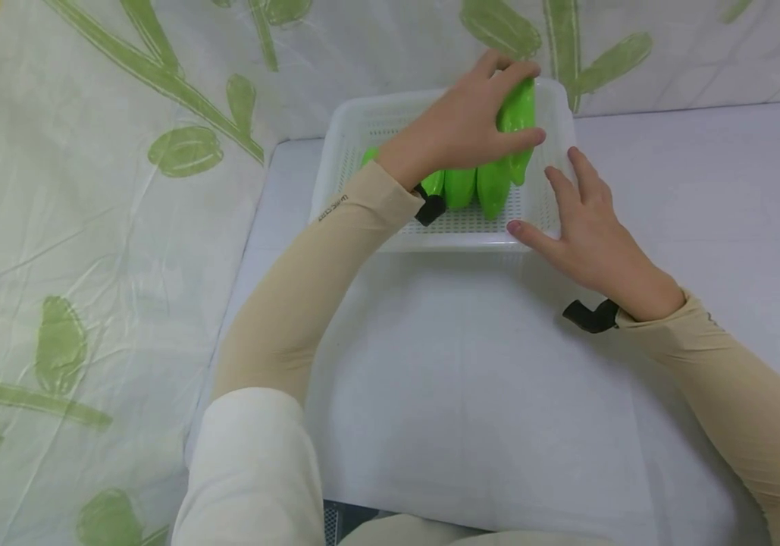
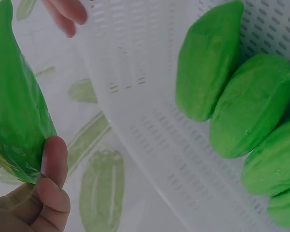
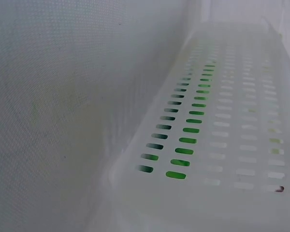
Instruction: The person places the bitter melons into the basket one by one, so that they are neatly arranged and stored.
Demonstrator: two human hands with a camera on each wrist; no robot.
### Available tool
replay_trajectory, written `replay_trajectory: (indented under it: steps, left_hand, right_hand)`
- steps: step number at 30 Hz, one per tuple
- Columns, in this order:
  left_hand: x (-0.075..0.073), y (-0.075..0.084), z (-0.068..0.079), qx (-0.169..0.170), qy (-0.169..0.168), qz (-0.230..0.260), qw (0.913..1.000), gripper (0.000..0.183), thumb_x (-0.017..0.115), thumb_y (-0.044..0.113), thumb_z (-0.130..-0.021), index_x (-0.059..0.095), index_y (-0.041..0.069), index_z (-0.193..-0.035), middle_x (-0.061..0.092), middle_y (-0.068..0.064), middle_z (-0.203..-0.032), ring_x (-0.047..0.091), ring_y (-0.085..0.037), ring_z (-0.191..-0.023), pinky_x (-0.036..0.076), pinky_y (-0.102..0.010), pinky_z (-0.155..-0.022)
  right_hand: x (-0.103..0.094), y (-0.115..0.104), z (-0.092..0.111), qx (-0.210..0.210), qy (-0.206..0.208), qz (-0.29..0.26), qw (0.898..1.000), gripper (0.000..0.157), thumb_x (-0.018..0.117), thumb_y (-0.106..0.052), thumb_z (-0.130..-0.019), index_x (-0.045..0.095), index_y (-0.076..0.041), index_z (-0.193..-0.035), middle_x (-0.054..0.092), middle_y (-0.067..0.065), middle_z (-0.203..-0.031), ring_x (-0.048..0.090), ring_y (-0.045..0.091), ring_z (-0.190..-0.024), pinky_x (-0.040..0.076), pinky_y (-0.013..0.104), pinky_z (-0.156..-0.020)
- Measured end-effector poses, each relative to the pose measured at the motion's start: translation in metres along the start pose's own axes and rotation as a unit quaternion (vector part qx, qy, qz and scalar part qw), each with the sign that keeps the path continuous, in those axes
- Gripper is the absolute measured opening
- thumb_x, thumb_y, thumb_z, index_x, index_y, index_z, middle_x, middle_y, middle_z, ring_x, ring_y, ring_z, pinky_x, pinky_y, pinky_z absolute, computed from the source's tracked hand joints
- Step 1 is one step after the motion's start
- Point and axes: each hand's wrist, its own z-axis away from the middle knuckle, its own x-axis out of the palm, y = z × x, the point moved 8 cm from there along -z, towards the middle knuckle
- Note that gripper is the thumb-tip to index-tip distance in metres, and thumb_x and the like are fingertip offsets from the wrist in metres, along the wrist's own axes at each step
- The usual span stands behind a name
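Observation:
A bright green, ridged, tapered fruit-shaped piece (image 1: 521, 121) is in my left hand (image 1: 471, 121), above the right part of a white perforated plastic basket (image 1: 444, 243). Seen from the left wrist, my curled fingers and thumb grip this green piece (image 2: 17, 111) by its lower end. Several similar green pieces (image 2: 251, 106) lie side by side in the basket, partly hidden by my left hand in the head view. With fingers spread, my right hand (image 1: 594, 235) is at the basket's right front corner; whether it touches the rim I cannot tell. It does not show in the right wrist view.
Beneath the basket is a table (image 1: 465, 364) with a pale cloth. Behind and to the left hangs a white sheet (image 1: 144, 250) with green leaf patterns, close to the basket's back edge. The basket's slotted side wall (image 3: 217, 125) fills much of the right wrist view.

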Motion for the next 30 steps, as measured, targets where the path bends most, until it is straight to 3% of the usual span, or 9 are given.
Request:
replay_trajectory:
  steps: [8, 15, 20, 30]
  left_hand:
    - [0.022, -0.006, -0.028, -0.005, -0.045, -0.003, 0.999, 0.085, 0.054, 0.067, -0.098, 0.022, 0.029, -0.167, 0.02, -0.003, -0.169, 0.049, -0.012, -0.132, 0.042, -0.021, -0.109]
    - [0.045, -0.004, -0.046, 0.004, -0.105, -0.011, 0.9944, 0.088, 0.054, 0.068, -0.097, 0.02, 0.028, -0.168, 0.017, -0.007, -0.172, 0.042, -0.017, -0.146, 0.034, -0.026, -0.12]
    - [0.06, 0.0, -0.051, 0.009, -0.131, -0.021, 0.9911, 0.089, 0.055, 0.068, -0.097, 0.02, 0.027, -0.168, 0.019, -0.007, -0.171, 0.04, -0.016, -0.146, 0.035, -0.026, -0.12]
    - [0.08, -0.005, -0.055, 0.006, -0.171, -0.035, 0.9846, 0.095, 0.054, 0.077, -0.093, 0.022, 0.028, -0.168, 0.014, -0.008, -0.173, 0.032, -0.016, -0.152, 0.029, -0.031, -0.125]
  right_hand:
    - [-0.002, -0.001, 0.002, -0.002, 0.007, 0.004, 1.0, 0.1, 0.054, -0.062, -0.101, 0.014, 0.004, -0.164, -0.013, 0.014, -0.174, 0.002, 0.055, -0.156, 0.025, 0.081, -0.111]
    - [-0.004, -0.001, 0.004, -0.002, 0.014, -0.005, 1.0, 0.104, 0.054, -0.063, -0.101, 0.005, 0.001, -0.166, -0.012, 0.015, -0.174, 0.002, 0.056, -0.156, 0.022, 0.08, -0.113]
    - [-0.004, -0.001, 0.006, 0.006, 0.01, -0.016, 1.0, 0.11, 0.055, -0.065, -0.1, -0.008, -0.004, -0.166, -0.014, 0.012, -0.175, -0.002, 0.05, -0.158, 0.018, 0.076, -0.118]
    - [-0.003, -0.002, 0.008, 0.002, 0.019, -0.021, 1.0, 0.112, 0.058, -0.064, -0.099, -0.012, -0.008, -0.166, -0.012, 0.013, -0.175, -0.003, 0.046, -0.16, 0.017, 0.075, -0.12]
